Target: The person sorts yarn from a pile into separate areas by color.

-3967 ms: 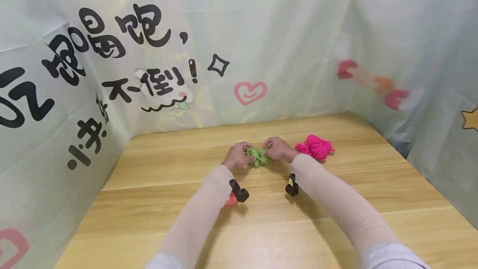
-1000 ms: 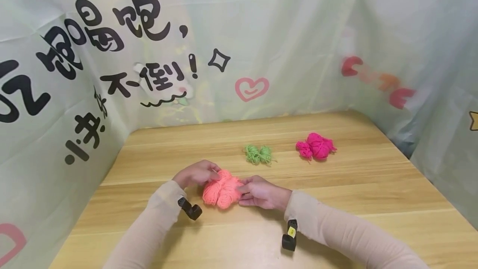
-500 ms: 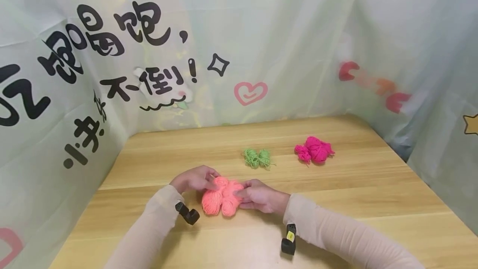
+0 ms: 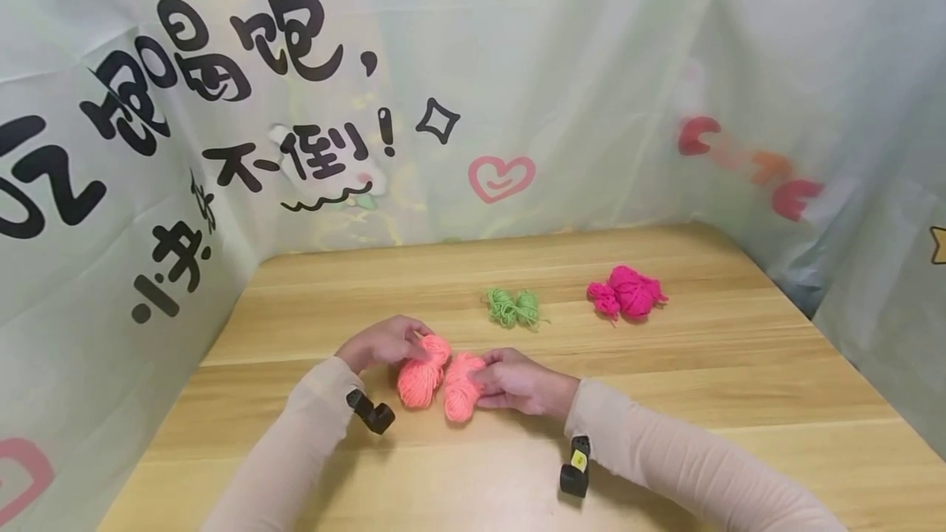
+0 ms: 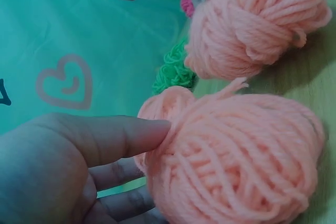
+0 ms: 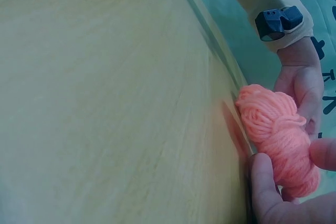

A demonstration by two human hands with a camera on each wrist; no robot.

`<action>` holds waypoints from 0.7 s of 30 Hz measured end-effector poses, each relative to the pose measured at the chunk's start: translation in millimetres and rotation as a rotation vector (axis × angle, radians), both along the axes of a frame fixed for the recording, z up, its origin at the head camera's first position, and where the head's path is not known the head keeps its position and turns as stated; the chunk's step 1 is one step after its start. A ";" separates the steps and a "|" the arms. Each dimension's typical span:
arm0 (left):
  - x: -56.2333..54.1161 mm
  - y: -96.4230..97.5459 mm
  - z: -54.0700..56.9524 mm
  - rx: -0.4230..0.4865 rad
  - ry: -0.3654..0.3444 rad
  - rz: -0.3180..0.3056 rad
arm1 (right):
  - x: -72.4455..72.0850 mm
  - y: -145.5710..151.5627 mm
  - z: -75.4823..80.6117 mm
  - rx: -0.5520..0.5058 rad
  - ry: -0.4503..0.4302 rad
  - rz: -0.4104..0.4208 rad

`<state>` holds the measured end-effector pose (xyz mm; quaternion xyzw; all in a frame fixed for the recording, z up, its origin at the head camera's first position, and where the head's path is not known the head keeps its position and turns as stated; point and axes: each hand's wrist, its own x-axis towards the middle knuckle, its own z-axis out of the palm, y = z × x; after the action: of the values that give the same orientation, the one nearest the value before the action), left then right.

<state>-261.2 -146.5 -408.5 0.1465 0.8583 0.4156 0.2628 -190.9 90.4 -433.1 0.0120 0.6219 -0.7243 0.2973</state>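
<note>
Two coral yarn bundles lie side by side over the table, a narrow gap between them in the head view. My left hand (image 4: 384,343) pinches the left coral yarn bundle (image 4: 420,380) near its upper end, the thumb across its narrow waist in the left wrist view. With thumb and fingers, my right hand (image 4: 523,382) grips the right coral yarn bundle (image 4: 461,396) from its right side. In the right wrist view this coral yarn (image 6: 278,140) sits between thumb and fingers, partly covering the left hand (image 6: 302,87) behind it.
Beyond my hands, a pair of joined green yarn bundles (image 4: 512,308) lies mid-table. Magenta yarn (image 4: 630,292), one large and one small clump, rests farther right. A printed curtain (image 4: 576,105) stands along the table's back edge (image 4: 443,245) and both sides.
My hands have left the green yarn and come nearer to the coral yarn. The coral yarn, one cluster half a second ago, has parted into two bundles, one in each hand.
</note>
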 end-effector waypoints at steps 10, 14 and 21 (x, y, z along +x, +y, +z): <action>-4.4 -5.0 0.3 0.001 0.005 0.074 | -2.6 0.9 -2.8 -0.013 -0.013 0.002; -6.7 -5.6 1.7 -0.003 0.015 0.079 | -3.5 1.8 -1.1 -0.015 -0.024 0.001; -9.9 -10.3 1.9 0.018 0.007 0.093 | -4.2 2.9 -0.6 -0.017 -0.026 0.003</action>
<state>-271.0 -156.9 -406.6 0.1105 0.8613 0.4345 0.2389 -195.1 93.3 -433.7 0.0179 0.6120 -0.7289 0.3065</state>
